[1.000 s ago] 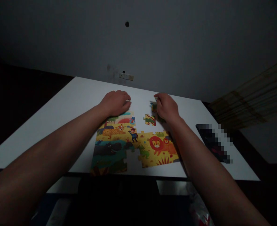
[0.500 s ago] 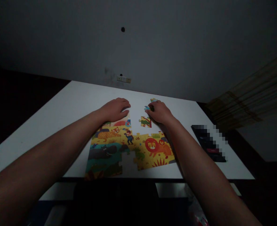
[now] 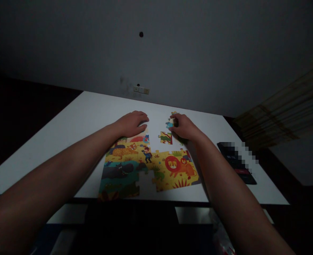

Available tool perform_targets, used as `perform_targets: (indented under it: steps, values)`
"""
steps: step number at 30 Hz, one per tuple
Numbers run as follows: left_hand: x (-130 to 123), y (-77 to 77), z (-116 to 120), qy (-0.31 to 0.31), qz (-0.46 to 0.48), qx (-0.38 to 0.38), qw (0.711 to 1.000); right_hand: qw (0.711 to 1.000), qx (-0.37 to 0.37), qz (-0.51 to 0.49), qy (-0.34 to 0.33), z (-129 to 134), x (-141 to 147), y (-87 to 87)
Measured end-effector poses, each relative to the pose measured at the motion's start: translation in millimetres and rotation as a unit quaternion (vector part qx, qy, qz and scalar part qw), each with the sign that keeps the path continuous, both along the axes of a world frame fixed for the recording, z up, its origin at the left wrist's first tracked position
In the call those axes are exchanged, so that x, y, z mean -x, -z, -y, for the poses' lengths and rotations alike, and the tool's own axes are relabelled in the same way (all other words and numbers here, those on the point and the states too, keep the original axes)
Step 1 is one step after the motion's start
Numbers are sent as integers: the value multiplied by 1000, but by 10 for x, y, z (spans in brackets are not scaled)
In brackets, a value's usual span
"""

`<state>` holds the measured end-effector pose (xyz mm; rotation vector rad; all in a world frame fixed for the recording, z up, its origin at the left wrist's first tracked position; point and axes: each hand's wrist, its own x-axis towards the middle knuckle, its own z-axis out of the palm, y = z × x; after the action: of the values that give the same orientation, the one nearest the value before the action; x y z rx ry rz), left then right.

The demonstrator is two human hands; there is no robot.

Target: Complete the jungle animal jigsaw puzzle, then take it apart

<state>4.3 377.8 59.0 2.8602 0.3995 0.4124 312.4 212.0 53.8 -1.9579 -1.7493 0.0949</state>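
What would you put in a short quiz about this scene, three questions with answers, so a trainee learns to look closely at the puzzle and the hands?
1. Which is nearest the blue piece?
A) the left hand
B) the right hand
C) neither, both are equally near

2. True or false: the loose green-and-yellow piece lies apart from the joined puzzle.

3. Fill in the blank: the gap in the puzzle's near edge has the hippo on its left side and a large red-maned ____ on its right.

Key: 1 B; 2 true; 3 lion.
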Motion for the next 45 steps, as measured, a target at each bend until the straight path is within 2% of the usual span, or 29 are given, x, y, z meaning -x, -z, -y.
perform_targets:
  steps: [7, 12, 15, 17, 19, 20, 21, 23, 26, 30, 34, 40, 45]
  values:
    - [0, 24, -15, 6, 4, -9, 1000, 999, -11, 13, 36, 37, 259, -241]
    - [-14, 43, -32, 4, -4, -11, 1000, 990, -6, 5, 142, 44, 269, -309]
    - [-18, 41, -29, 4, -6, -11, 1000, 980, -75, -22, 184, 50, 213, -363]
    - [-20, 35, -21, 3, -7, -7, 1000, 973, -162, -47, 161, 51, 201, -402]
    - [-20, 27, -13, 2, -7, -4, 1000, 965, -229, -92, 91, 47, 245, -422]
    - [-21, 23, -8, 4, -6, -3, 1000, 963, -236, -121, 46, 45, 291, -420]
    - [-21, 19, -3, 5, -3, -2, 1000, 963, -224, -152, -1, 44, 352, -409]
    - [-20, 9, 8, 8, 1, 1, 1000, 965, -154, -198, -82, 50, 500, -360]
    - [-16, -8, 27, 4, 5, 6, 1000, 971, -39, -187, -144, 76, 712, -262]
    - [-12, -31, 53, 1, 3, 7, 1000, 978, 32, -110, -175, 100, 875, -188]
    - [-14, -46, 70, 0, 2, 8, 1000, 978, 32, -87, -185, 90, 962, -185]
    - [-21, -50, 76, -3, 6, 14, 1000, 981, -7, -134, -140, 50, 981, -160]
    - [-25, -34, 71, 1, -3, 8, 1000, 975, 21, -179, -133, 35, 882, -169]
